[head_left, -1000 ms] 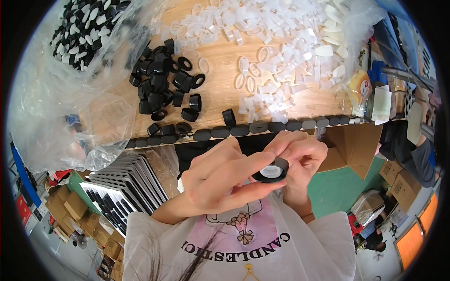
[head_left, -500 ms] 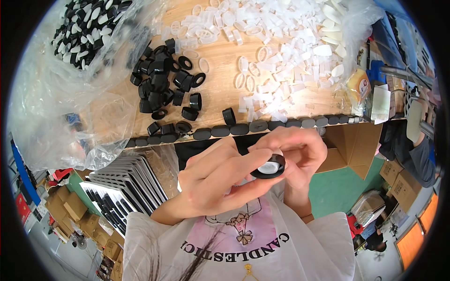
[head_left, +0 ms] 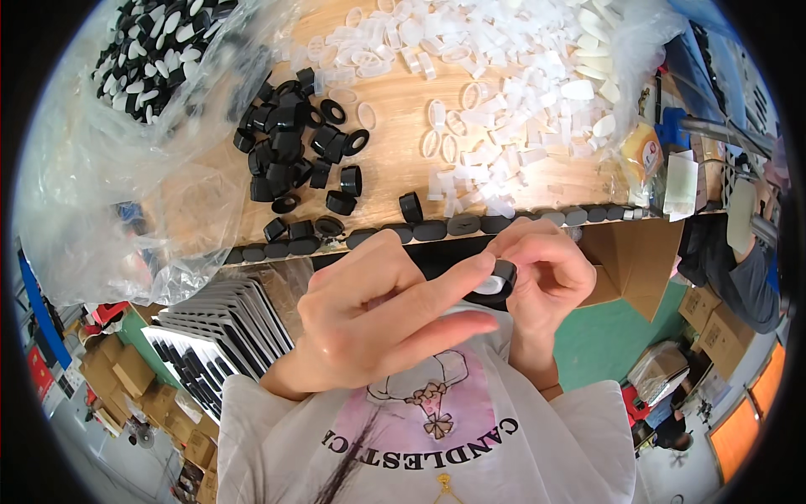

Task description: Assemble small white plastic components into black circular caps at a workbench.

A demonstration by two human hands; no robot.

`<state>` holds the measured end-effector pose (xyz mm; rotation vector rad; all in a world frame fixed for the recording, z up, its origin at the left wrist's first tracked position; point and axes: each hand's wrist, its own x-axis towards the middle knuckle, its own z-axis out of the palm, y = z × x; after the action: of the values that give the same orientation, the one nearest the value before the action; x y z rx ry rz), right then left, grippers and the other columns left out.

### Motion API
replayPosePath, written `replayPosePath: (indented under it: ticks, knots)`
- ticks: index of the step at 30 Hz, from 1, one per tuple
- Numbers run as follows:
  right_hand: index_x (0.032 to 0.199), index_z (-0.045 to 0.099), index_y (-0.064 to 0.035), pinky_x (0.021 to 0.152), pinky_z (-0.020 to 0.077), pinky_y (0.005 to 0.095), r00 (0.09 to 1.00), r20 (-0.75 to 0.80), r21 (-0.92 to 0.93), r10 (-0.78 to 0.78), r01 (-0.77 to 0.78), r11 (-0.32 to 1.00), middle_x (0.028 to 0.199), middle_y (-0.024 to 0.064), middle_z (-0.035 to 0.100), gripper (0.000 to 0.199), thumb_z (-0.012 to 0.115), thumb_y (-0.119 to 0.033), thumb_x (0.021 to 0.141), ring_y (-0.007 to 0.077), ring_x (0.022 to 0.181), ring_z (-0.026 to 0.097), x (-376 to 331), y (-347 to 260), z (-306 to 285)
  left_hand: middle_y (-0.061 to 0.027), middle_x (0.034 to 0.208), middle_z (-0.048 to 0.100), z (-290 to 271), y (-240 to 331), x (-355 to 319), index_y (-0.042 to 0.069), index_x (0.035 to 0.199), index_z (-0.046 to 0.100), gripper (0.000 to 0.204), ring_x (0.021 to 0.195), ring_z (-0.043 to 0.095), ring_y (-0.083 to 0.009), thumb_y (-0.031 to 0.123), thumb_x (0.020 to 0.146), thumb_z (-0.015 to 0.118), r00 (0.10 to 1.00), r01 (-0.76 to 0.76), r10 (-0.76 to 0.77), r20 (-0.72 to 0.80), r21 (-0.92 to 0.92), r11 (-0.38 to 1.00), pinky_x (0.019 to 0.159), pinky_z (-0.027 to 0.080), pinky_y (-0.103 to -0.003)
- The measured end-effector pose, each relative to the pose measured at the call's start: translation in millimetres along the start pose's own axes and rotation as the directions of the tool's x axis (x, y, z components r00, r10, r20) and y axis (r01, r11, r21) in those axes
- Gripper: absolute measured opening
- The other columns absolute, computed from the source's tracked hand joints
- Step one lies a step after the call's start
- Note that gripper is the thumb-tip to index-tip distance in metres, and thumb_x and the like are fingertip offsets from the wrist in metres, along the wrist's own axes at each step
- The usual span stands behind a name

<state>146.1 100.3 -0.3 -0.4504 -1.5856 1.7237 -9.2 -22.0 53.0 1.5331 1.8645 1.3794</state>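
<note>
A short black plastic cap [head_left: 505, 278] with a white oval piece [head_left: 490, 286] inside it is held in front of my chest. My right hand [head_left: 550, 273] pinches the cap from its right side with bent fingers. My left hand [head_left: 361, 323] is on the other side, two fingers stretched out and apart. Its upper fingertip is at the cap's rim, while the lower finger is clear of it. Whether anything lies in the left palm is hidden. Just beyond the hands, a row of dark oval caps [head_left: 430, 231] lines the table's near edge.
On the wooden table [head_left: 395, 126] are a pile of black caps [head_left: 285, 139] and many translucent rings [head_left: 504, 59]. White oval pieces [head_left: 593, 46] lie at the right. Clear plastic bagging [head_left: 117, 193] covers the left side. Stacked trays [head_left: 227, 328] and a cardboard box [head_left: 634, 265] stand below the edge.
The cap has moved slightly right and up and turned more on edge. My left hand has loosened its hold, its fingers now spread; my right hand keeps the cap.
</note>
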Motion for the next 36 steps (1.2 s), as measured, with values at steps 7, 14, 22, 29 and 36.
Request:
replayPosePath:
  ticks: [7, 14, 22, 29, 36]
  knots:
    - [0.105, 0.034, -0.0031, 0.066, 0.0535, 0.0341, 0.995, -0.023, 0.033, -0.1, 0.101, 0.994, 0.078, 0.0226, 0.068, 0.042, 0.066, 0.014, 0.083, 0.023, 0.07, 0.067, -0.7, -6.2, 7.8, 0.0014, 0.06, 0.038, 5.9, -0.7, -3.3, 0.005, 0.108, 0.075, 0.051, 0.051, 0.039, -0.0113, 0.01, 0.059, 0.088, 0.999, 0.042, -0.044, -0.031, -0.048, 0.998, 0.044, 0.027, -0.028]
    - [0.102, 0.033, -0.0071, 0.056, 0.0464, 0.0263, 0.983, -0.181, -0.073, 0.024, -0.038, 0.997, 0.071, 0.0124, 0.065, 0.047, 0.077, -0.01, 0.085, 0.0169, 0.058, 0.058, -3.1, -12.4, 19.6, 0.0022, 0.059, 0.04, -3.5, -2.3, -1.9, 0.007, 0.097, 0.077, 0.038, 0.048, 0.039, -0.0099, 0.009, 0.06, 0.087, 0.993, 0.067, -0.072, -0.094, -0.05, 0.996, 0.042, 0.025, -0.027]
    - [0.101, 0.035, -0.0059, 0.058, 0.0542, 0.0308, 0.986, -0.156, -0.101, -0.063, 0.047, 0.994, 0.072, 0.0117, 0.065, 0.047, 0.077, -0.017, 0.086, 0.0214, 0.061, 0.064, -8.5, -3.9, 13.5, 0.0022, 0.063, 0.048, -9.4, 9.8, 11.5, 0.008, 0.089, 0.075, 0.027, 0.05, 0.042, -0.01, 0.006, 0.065, 0.086, 0.951, 0.306, -0.293, 0.101, -0.139, 0.942, 0.044, 0.032, -0.025]
    - [0.097, 0.056, 0.0073, 0.065, 0.0581, 0.0373, 0.999, -0.051, -0.024, -0.012, 0.011, 1.0, 0.083, 0.0219, 0.07, 0.021, 0.069, 0.012, 0.082, 0.0317, 0.073, 0.071, -4.5, 0.5, 8.0, -0.0049, 0.076, 0.06, 3.2, -8.9, 0.4, 0.002, 0.09, 0.071, 0.025, 0.062, 0.056, -0.0123, 0.002, 0.069, 0.083, 0.99, 0.115, -0.131, -0.058, -0.229, 0.967, 0.054, 0.05, -0.027]
    - [0.087, 0.059, 0.0029, 0.06, 0.0546, 0.0323, 0.998, -0.056, -0.026, 0.016, -0.018, 1.0, 0.08, 0.0146, 0.065, 0.025, 0.075, -0.017, 0.088, 0.0245, 0.068, 0.067, -2.2, 4.3, 13.0, -0.0076, 0.086, 0.065, -0.7, 4.6, 6.8, -0.001, 0.114, 0.068, 0.055, 0.069, 0.062, -0.0144, 0.012, 0.064, 0.088, 0.979, 0.197, -0.202, -0.015, -0.159, 0.967, 0.053, 0.048, -0.024]
